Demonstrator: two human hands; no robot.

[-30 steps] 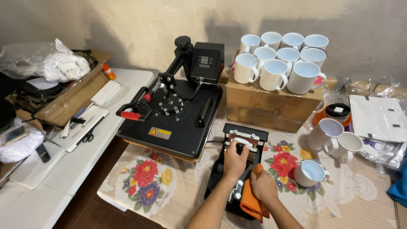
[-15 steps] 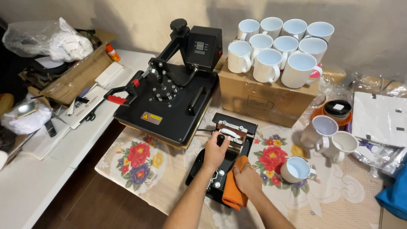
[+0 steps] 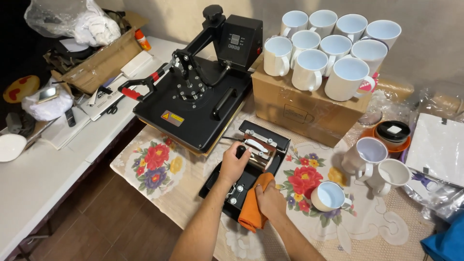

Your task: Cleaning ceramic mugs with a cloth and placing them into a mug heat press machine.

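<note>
A small black mug press (image 3: 256, 145) lies on a floral tablecloth (image 3: 159, 164). My left hand (image 3: 233, 165) is closed around the press's black lever handle. My right hand (image 3: 269, 200) grips an orange cloth (image 3: 252, 208) at the near end of the press, against a mug held in its clamp. Most of that mug is hidden by the cloth and the clamp.
A large black flat heat press (image 3: 198, 96) stands behind. Several white mugs (image 3: 328, 53) sit on a cardboard box (image 3: 299, 111). Three more white mugs (image 3: 367, 159) stand to the right. A white side table (image 3: 43, 164) on the left holds clutter.
The camera view has shifted and come closer. Both hands stay on the mug press, left on the lever and right on the orange cloth.
</note>
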